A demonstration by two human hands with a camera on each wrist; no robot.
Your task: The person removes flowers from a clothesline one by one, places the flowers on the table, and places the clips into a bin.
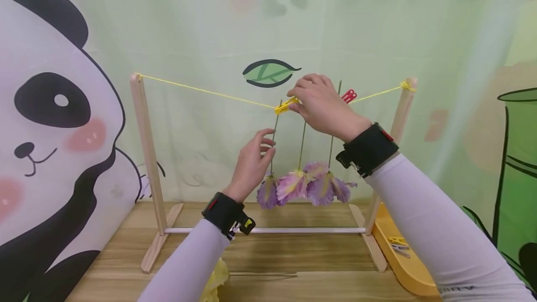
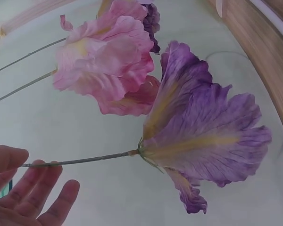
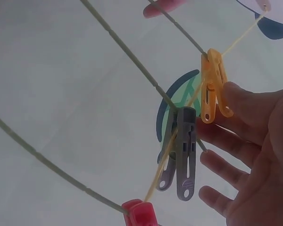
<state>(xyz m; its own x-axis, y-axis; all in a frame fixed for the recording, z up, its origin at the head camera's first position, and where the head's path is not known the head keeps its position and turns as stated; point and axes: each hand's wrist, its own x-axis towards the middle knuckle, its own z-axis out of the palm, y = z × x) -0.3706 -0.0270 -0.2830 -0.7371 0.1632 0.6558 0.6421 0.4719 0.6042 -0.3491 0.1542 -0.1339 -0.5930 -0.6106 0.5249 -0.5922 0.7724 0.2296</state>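
Three artificial flowers hang head down by their stems from a yellow string [image 1: 205, 90]. At the left one, a purple flower [image 2: 203, 136], my left hand [image 1: 253, 160] has its fingers loosely spread, with the stem [image 2: 94, 159] crossing the fingertips beside the thumb. My right hand [image 1: 320, 104] holds a yellow clothespin [image 3: 211, 87] by its handle end, thumb on one leg; the clip sits on the string at that stem's top. A grey clothespin [image 3: 184, 150] clips the pink flower [image 1: 292, 185], and a red clothespin [image 1: 349, 95] the right-hand purple flower [image 1: 325, 189].
The string runs between two wooden posts [image 1: 148, 153], joined low down by a white rod [image 1: 302, 230]. A yellow tray [image 1: 413, 269] with several clothespins [image 1: 398, 246] stands at the right. A yellow flower [image 1: 217, 281] lies on the wooden table [image 1: 335, 255], partly behind my left sleeve.
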